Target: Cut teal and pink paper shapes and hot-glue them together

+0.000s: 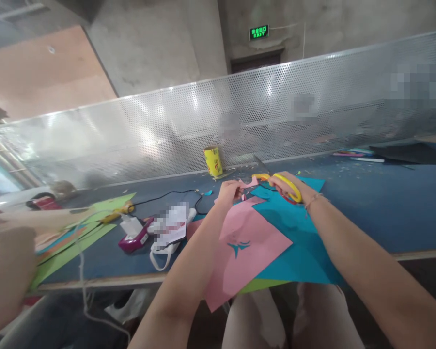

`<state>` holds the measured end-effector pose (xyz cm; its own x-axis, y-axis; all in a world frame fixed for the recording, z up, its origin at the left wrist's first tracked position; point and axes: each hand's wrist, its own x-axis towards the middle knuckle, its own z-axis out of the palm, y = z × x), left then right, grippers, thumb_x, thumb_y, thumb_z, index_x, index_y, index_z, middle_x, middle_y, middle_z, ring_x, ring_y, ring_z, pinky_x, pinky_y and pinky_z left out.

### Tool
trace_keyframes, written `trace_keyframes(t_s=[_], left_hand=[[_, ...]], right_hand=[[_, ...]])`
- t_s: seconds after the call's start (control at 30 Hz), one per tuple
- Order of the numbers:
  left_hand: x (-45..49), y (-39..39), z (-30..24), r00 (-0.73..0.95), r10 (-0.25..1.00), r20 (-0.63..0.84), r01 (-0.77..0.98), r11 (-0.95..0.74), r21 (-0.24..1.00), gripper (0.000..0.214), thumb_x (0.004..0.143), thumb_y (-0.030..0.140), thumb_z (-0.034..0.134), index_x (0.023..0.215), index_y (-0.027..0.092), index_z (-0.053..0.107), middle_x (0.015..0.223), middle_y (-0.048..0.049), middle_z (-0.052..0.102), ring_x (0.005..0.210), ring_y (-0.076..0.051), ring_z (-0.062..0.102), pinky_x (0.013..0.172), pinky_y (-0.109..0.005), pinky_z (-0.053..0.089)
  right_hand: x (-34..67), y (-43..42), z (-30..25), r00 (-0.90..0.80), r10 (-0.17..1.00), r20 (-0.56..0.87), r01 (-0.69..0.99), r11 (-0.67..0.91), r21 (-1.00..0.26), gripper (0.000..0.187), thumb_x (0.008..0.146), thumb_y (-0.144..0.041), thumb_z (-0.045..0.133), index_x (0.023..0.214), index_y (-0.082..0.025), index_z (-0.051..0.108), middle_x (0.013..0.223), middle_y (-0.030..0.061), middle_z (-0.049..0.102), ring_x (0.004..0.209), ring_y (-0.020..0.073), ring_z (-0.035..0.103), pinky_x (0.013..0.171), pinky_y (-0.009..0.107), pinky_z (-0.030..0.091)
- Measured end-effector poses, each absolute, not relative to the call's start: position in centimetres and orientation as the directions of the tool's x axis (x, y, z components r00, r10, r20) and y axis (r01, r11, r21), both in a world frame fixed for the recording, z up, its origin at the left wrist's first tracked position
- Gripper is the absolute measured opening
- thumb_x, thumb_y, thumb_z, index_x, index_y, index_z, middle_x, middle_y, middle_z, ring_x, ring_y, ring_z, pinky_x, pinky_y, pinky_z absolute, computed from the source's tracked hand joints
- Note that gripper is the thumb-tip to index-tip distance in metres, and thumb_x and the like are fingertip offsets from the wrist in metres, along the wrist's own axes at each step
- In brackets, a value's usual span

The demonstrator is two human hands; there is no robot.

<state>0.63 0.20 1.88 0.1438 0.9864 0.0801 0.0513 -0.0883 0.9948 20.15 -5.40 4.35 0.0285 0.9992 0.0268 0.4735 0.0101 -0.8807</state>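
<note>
My left hand (231, 191) is closed on a small strip of pink paper (250, 183), its fingers pinched at one end. In my right hand (282, 183) is a pair of scissors (289, 188) with yellow handles, the blades pointing up and away to the left. Below both hands lies a pink paper sheet (254, 232) with a cut-out in its middle through which blue shows. That sheet overlaps a larger blue sheet (305, 242), and a green sheet edge (263, 285) shows beneath at the table's front.
A yellow can (213, 161) stands by the perforated metal partition (174, 126). Left of my arm are a phone (170, 225), a purple power strip (134, 238) and black cables. Another person's arm (10, 271) is at far left. Pens (363, 159) and black paper (414, 153) lie at right.
</note>
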Motion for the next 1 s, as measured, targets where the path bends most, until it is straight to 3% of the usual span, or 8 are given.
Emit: trace_keyframes(t_s=[0.1, 0.23, 0.33, 0.4, 0.6, 0.8, 0.93, 1.0], left_hand=[[-0.6, 1.0, 1.4, 0.098, 0.989, 0.113, 0.593, -0.149, 0.792, 0.018, 0.072, 0.030, 0.057, 0.063, 0.017, 0.064, 0.057, -0.0061, 0.062, 0.054, -0.016, 0.058, 0.052, -0.024, 0.040], [-2.5, 1.5, 1.4, 0.046, 0.993, 0.108, 0.814, -0.100, 0.572, 0.024, 0.064, 0.037, 0.065, 0.075, 0.016, 0.069, 0.084, -0.0170, 0.069, 0.088, -0.031, 0.064, 0.067, -0.030, 0.044], [-3.1, 1.6, 1.4, 0.011, 0.994, 0.105, 0.952, -0.043, 0.304, 0.037, 0.067, 0.041, 0.062, 0.089, 0.013, 0.068, 0.099, -0.0233, 0.067, 0.096, -0.035, 0.062, 0.072, -0.034, 0.045], [-2.8, 1.7, 1.0, 0.093, 0.980, 0.176, 0.962, -0.134, 0.240, 0.037, 0.072, 0.040, 0.057, 0.095, 0.013, 0.067, 0.103, -0.0220, 0.066, 0.098, -0.033, 0.061, 0.075, -0.035, 0.045], [-0.4, 2.2, -1.2, 0.505, 0.810, 0.299, 0.775, -0.578, 0.256, 0.033, 0.081, 0.035, 0.049, 0.107, 0.019, 0.062, 0.115, -0.0100, 0.062, 0.108, -0.024, 0.055, 0.090, -0.031, 0.042], [-0.4, 2.4, -1.6, 0.460, 0.859, 0.224, 0.810, -0.509, 0.292, 0.024, 0.078, 0.031, 0.051, 0.094, 0.019, 0.064, 0.104, -0.0077, 0.065, 0.098, -0.023, 0.058, 0.080, -0.031, 0.046], [-0.6, 3.0, -2.0, 0.473, 0.836, 0.276, 0.740, -0.548, 0.390, 0.018, 0.074, 0.026, 0.056, 0.087, 0.019, 0.066, 0.095, -0.0059, 0.067, 0.091, -0.020, 0.061, 0.080, -0.029, 0.047], [-0.6, 3.5, -2.3, 0.458, 0.837, 0.298, 0.698, -0.547, 0.462, 0.018, 0.071, 0.023, 0.058, 0.087, 0.018, 0.066, 0.092, -0.0053, 0.067, 0.088, -0.018, 0.062, 0.080, -0.027, 0.047]], right_hand=[[22.8, -4.7, 4.4, 0.032, 0.996, 0.081, 0.451, 0.058, -0.891, 0.020, 0.081, -0.032, 0.045, 0.067, -0.019, 0.047, 0.046, -0.0046, 0.041, 0.034, 0.0063, 0.032, 0.036, 0.020, 0.027], [25.5, -3.2, 4.0, 0.242, 0.968, 0.066, 0.703, -0.128, -0.700, 0.023, 0.081, -0.035, 0.047, 0.071, -0.017, 0.056, 0.053, 0.0021, 0.053, 0.045, 0.0130, 0.050, 0.046, 0.024, 0.037], [26.6, -2.1, 3.3, 0.301, 0.947, 0.109, 0.845, -0.212, -0.491, 0.025, 0.077, -0.036, 0.057, 0.073, -0.012, 0.064, 0.065, 0.0130, 0.063, 0.068, 0.0244, 0.063, 0.059, 0.029, 0.042], [26.8, -1.6, 2.6, 0.307, 0.936, 0.171, 0.912, -0.237, -0.336, 0.028, 0.080, -0.034, 0.054, 0.084, -0.009, 0.068, 0.082, 0.0186, 0.067, 0.083, 0.0279, 0.064, 0.067, 0.030, 0.043], [26.9, -0.9, 1.4, 0.292, 0.943, 0.161, 0.931, -0.242, -0.272, 0.034, 0.086, -0.030, 0.047, 0.096, -0.003, 0.067, 0.096, 0.0242, 0.066, 0.092, 0.0298, 0.064, 0.072, 0.031, 0.044], [27.1, -0.8, 1.7, 0.359, 0.906, 0.225, 0.882, -0.249, -0.401, 0.028, 0.085, -0.027, 0.050, 0.094, -0.006, 0.065, 0.094, 0.0224, 0.067, 0.089, 0.0278, 0.065, 0.069, 0.029, 0.045], [24.8, -1.2, 1.7, 0.204, 0.975, 0.085, 0.756, -0.101, -0.647, 0.029, 0.079, -0.038, 0.059, 0.088, -0.011, 0.064, 0.082, 0.0143, 0.069, 0.070, 0.0207, 0.066, 0.057, 0.024, 0.045], [23.1, -1.6, 1.6, 0.094, 0.995, 0.028, 0.755, -0.053, -0.654, 0.028, 0.075, -0.040, 0.063, 0.083, -0.013, 0.064, 0.081, 0.0119, 0.069, 0.069, 0.0202, 0.065, 0.054, 0.024, 0.044]])
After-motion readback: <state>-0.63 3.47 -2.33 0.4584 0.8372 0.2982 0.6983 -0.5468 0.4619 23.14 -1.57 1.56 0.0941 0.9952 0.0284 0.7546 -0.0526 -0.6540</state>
